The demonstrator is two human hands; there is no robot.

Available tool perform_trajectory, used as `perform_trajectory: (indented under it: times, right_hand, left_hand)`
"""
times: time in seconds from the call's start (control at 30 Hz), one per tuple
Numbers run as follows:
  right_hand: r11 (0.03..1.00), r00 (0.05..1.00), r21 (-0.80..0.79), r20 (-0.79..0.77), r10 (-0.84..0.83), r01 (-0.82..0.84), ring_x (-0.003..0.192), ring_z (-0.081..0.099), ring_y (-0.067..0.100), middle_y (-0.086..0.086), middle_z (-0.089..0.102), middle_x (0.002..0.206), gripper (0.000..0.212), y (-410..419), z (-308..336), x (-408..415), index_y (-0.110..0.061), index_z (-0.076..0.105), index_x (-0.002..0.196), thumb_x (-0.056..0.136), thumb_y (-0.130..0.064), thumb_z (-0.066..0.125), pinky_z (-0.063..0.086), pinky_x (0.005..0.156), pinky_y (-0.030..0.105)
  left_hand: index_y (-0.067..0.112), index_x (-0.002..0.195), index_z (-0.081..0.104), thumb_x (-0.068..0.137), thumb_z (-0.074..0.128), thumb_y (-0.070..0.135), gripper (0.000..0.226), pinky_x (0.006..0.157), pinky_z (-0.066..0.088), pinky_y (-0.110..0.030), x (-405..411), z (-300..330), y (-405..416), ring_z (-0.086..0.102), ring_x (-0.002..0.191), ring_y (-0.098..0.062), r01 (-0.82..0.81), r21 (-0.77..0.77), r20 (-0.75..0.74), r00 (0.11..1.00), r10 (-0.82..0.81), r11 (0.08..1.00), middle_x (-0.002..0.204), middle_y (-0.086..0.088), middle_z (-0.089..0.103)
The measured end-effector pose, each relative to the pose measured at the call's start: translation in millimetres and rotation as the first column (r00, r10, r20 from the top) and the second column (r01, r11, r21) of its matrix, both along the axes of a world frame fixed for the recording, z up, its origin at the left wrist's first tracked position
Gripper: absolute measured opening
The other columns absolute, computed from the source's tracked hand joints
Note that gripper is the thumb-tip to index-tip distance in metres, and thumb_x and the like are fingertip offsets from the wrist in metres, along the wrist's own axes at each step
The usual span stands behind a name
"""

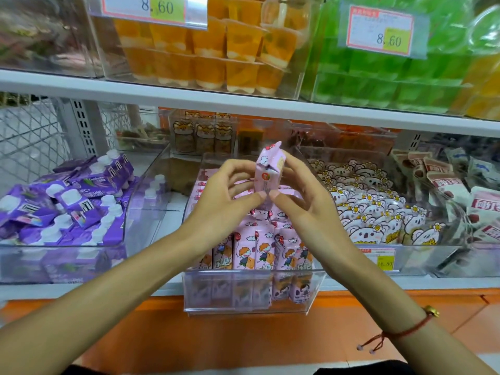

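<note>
Pink carton [268,171] stands upright between your two hands, raised above the clear bin [254,293] of matching cartons [250,250] on the lower shelf. Purple pouches [67,201] fill the bin to its left and koala packets [378,212] the one to its right. Your left hand [230,193] curls its fingers against the carton's left side and your right hand [300,196] does the same on the right. Both thumbs press its lower front, tips nearly meeting. It looks light, with thin glossy card walls that would likely dent under a hard squeeze and could slip. Best to hold the flat side panels low down and leave the folded gable top alone. The carton sits at your fingertips, not deep in the palms.
</note>
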State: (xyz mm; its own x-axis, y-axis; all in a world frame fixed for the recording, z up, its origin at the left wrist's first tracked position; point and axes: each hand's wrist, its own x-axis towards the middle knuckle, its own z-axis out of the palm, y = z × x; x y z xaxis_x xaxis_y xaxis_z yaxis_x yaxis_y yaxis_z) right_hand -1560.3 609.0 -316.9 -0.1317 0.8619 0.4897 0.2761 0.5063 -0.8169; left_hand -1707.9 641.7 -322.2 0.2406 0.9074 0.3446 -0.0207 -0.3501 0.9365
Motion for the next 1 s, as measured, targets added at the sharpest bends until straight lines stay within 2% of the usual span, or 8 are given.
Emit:
perform_trajectory:
  times: [0.13, 0.23, 0.37, 0.57, 0.73, 0.83, 0.9, 1.0]
  right_hand:
    - [0.998, 0.998, 0.06, 0.058, -0.016, 0.012, 0.108, 0.052, -0.014, -0.014, 0.052, 0.127, 0.07, -2, -2, -2, -0.027, 0.03, 0.143, 0.088, 0.0, 0.063, 0.042, 0.081, 0.004]
    - [0.993, 0.996, 0.091, 0.024, -0.082, 0.08, 0.095, 0.06, -0.006, -0.019, 0.058, 0.113, 0.049, 0, -2, -1, -0.021, 0.046, 0.126, 0.086, -0.003, 0.066, 0.049, 0.074, 0.011]
    - [0.994, 0.995, 0.071, 0.044, -0.091, 0.088, 0.08, 0.062, -0.001, -0.02, 0.065, 0.093, 0.025, 1, 2, 10, -0.025, 0.061, 0.112, 0.088, -0.022, 0.067, 0.046, 0.067, 0.013]
    - [0.977, 0.948, 0.117, 0.245, -0.201, 0.177, 0.094, 0.058, 0.002, -0.011, 0.061, 0.103, 0.032, 2, -1, 30, -0.038, 0.06, 0.112, 0.082, -0.033, 0.071, 0.042, 0.079, 0.011]
    - [0.946, 0.755, 0.235, 0.572, -0.321, 0.224, 0.088, 0.048, 0.006, -0.013, 0.056, 0.098, 0.045, -4, 0, 47, -0.034, 0.053, 0.099, 0.065, -0.046, 0.081, 0.038, 0.074, 0.014]
    - [0.959, 0.518, 0.257, 0.808, -0.281, 0.118, 0.097, 0.051, 0.01, -0.015, 0.063, 0.1, 0.036, -6, -6, 46, -0.04, 0.065, 0.103, 0.071, -0.055, 0.073, 0.029, 0.081, 0.03]
    - [0.95, 0.395, 0.3, 0.865, -0.308, 0.083, 0.103, 0.051, 0.012, -0.014, 0.064, 0.105, 0.037, -2, -13, 44, -0.038, 0.063, 0.115, 0.081, -0.053, 0.064, 0.02, 0.077, 0.031]
    - [0.941, 0.36, 0.328, 0.87, -0.337, 0.089, 0.105, 0.051, 0.016, -0.012, 0.063, 0.11, 0.038, 2, -20, 41, -0.037, 0.06, 0.122, 0.087, -0.052, 0.056, 0.021, 0.079, 0.033]
  left_hand:
    - [0.023, 0.123, 0.05, 0.082, 0.072, 0.018, 0.047, 0.08, 0.056, -0.024, 2, 1, -2, 0.068, 0.1, -0.007, 0.019, -0.125, 0.124, 0.992, -0.004, 0.992, 0.114, 0.004, 0.068]
    - [0.023, 0.127, 0.047, 0.068, 0.077, 0.036, 0.067, 0.086, 0.056, -0.035, 3, 3, -3, 0.068, 0.101, -0.013, 0.038, -0.198, 0.17, 0.985, -0.004, 0.979, 0.113, 0.002, 0.07]
    - [0.033, 0.14, 0.039, 0.058, 0.08, 0.037, 0.092, 0.088, 0.056, -0.03, -2, 9, -1, 0.065, 0.104, -0.003, 0.015, -0.137, 0.16, 0.987, 0.007, 0.99, 0.123, 0.01, 0.06]
    - [0.025, 0.123, 0.059, 0.082, 0.07, 0.018, 0.043, 0.077, 0.055, -0.02, -14, 18, 0, 0.069, 0.098, -0.012, 0.117, -0.016, 0.022, 0.993, -0.117, 0.993, 0.111, 0.003, 0.071]
    - [0.019, 0.121, 0.059, 0.088, 0.065, 0.012, 0.034, 0.077, 0.056, -0.018, -19, 16, 15, 0.069, 0.096, -0.011, -0.156, 0.022, 0.028, 0.988, 0.155, 0.988, 0.108, -0.002, 0.069]
    - [0.019, 0.123, 0.056, 0.089, 0.064, 0.01, 0.036, 0.076, 0.056, -0.016, -12, 14, 29, 0.067, 0.095, -0.01, -0.22, 0.02, -0.038, 0.975, 0.221, 0.975, 0.106, 0.001, 0.067]
    - [0.017, 0.124, 0.054, 0.09, 0.062, 0.009, 0.036, 0.075, 0.055, -0.016, -4, 15, 42, 0.065, 0.095, -0.009, -0.226, 0.035, -0.134, 0.964, 0.228, 0.974, 0.103, 0.003, 0.064]
    - [0.01, 0.124, 0.052, 0.092, 0.06, 0.01, 0.033, 0.082, 0.053, -0.025, 13, 18, 65, 0.061, 0.099, -0.017, -0.239, 0.025, -0.238, 0.942, 0.238, 0.971, 0.11, -0.005, 0.062]
